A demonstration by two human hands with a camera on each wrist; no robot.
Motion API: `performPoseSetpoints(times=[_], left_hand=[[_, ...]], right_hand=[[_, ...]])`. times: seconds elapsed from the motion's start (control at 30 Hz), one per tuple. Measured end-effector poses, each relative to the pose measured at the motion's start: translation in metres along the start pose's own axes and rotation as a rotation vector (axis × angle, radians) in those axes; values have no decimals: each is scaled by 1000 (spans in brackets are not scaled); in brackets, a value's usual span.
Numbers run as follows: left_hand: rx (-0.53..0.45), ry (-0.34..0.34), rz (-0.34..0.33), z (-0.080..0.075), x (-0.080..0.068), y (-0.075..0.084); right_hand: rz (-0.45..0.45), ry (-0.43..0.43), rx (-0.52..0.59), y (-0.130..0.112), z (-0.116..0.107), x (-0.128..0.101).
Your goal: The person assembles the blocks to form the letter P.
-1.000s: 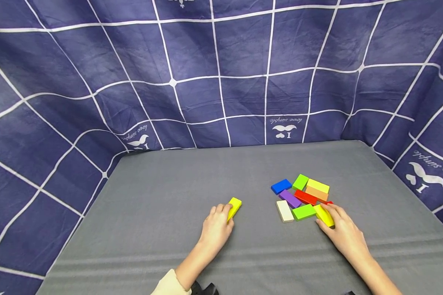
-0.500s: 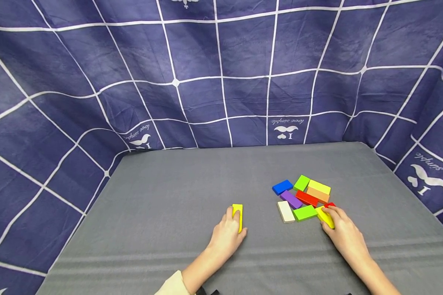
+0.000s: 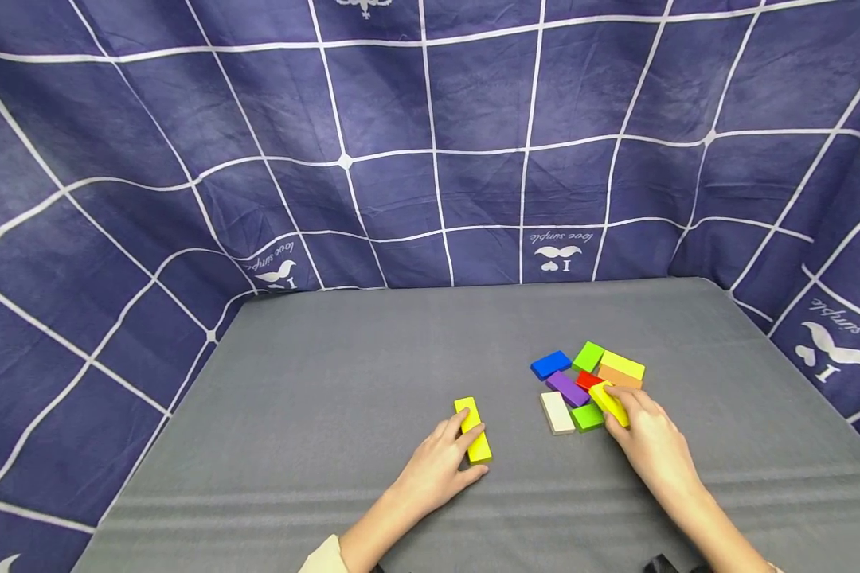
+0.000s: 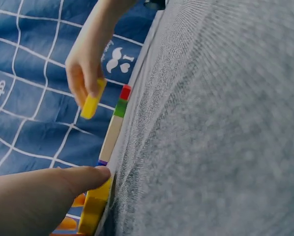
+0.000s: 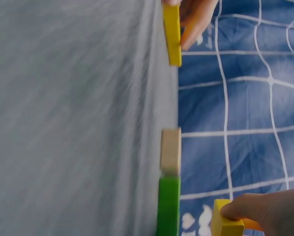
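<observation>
Down on the grey table (image 3: 330, 374), the left hand (image 3: 440, 461) rests with its fingers curled against a yellow block (image 3: 473, 430), thumb at the near end and fingertips on its left side; the block lies flat, alone, well apart from the pile. The left wrist view shows a fingertip pressed on that block's edge (image 4: 95, 209).

Off to the right, the right hand (image 3: 648, 442) pinches a second yellow block (image 3: 609, 403) between thumb and fingers. It is lifted clear of the cloth, as the left wrist view shows (image 4: 92, 102), and hangs tilted over the near edge of the cluster.

Under and around it lie the other pieces, crowded together: a green block (image 3: 586, 416) just beside the held one, a cream block (image 3: 557, 411) to its left, a purple block (image 3: 567, 387) behind that, a red block (image 3: 588, 380) partly hidden by the lifted piece, then a blue block (image 3: 550, 364), a light green block (image 3: 588, 356) and a yellow-over-orange pair (image 3: 619, 368) at the back.

Behind the table hangs a dark blue cloth (image 3: 430, 135) with a white grid.
</observation>
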State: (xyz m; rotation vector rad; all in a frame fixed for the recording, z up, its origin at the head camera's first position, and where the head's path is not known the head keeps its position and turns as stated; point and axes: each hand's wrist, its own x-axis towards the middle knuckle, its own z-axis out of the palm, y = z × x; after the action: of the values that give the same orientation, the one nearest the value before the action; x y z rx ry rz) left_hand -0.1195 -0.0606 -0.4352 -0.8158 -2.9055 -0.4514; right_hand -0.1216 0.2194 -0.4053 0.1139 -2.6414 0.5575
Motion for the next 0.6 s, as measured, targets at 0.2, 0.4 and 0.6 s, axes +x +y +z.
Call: performPoseSetpoints(times=[0.2,0.4,0.6], left_hand=[[20,41,39,4,-1,-2],[28,68,52,6,-1,-3],[29,76,58,6,-1,-3]], right_hand=[[-24,-48,33,-30,12,14],[-36,-105,45,-59,31,28],[-39,-137,59,-82,60,39]])
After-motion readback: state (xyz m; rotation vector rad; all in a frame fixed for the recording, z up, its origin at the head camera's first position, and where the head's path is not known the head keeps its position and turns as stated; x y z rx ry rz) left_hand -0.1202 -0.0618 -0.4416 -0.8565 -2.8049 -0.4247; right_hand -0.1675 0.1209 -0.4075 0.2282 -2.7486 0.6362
